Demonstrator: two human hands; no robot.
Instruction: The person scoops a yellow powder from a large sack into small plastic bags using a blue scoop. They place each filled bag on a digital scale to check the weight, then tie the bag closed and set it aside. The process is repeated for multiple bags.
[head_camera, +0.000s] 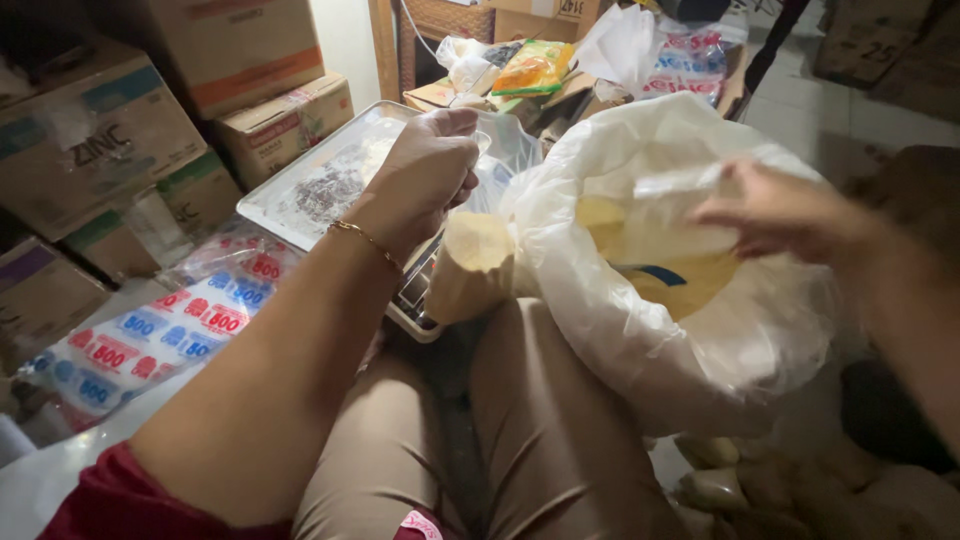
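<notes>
Left hand (432, 165) nearest, fingers clamped on the neck of a small clear bag (470, 262) part-filled with pale powder, hanging over the lap. Right hand (775, 212) blurred at the big white sack's (640, 300) mouth; fingers' state unclear. Risk, by judgement: slack neck slips, powder spills on the scale (415, 295). Beyond: metal tray (300, 190), printed packets (150, 335), cardboard boxes (110, 135) crowding the left.

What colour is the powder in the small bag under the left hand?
Pale yellow powder, seen in the head view.
</notes>
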